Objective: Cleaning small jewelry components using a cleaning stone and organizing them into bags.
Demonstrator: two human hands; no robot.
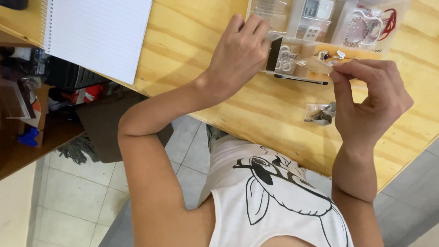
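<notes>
**Small clear bag pinched between two hands over a wooden table**

A small clear plastic bag (318,65) is held just above the wooden table (196,32), near its far edge. The right hand (372,103) has thumb and forefinger pressed together on the bag's right end, the other fingers curled loosely. The left hand (238,55) is closed at the bag's left side, knuckles up; its fingertips are hidden, so whether they actually clamp the bag cannot be told. The bag is see-through and crumpled, with something pale inside that is too small to make out.

Right behind it lie more clear pouches (292,57) holding small metal rings and a dark blue bead, next to a black card and a thin black bar. Further back is a flat clear packet (366,27) with a round bracelet and a red cord, and beside that a packet of small pale squares (315,11). Another little bag (320,114) with silvery pieces rests on the table just left of the right wrist.

A spiral notebook (98,34) with lined blank pages sits well apart at the table's left corner. Below the table edge are a tiled floor (77,192) and the person's white printed top (274,196).
</notes>
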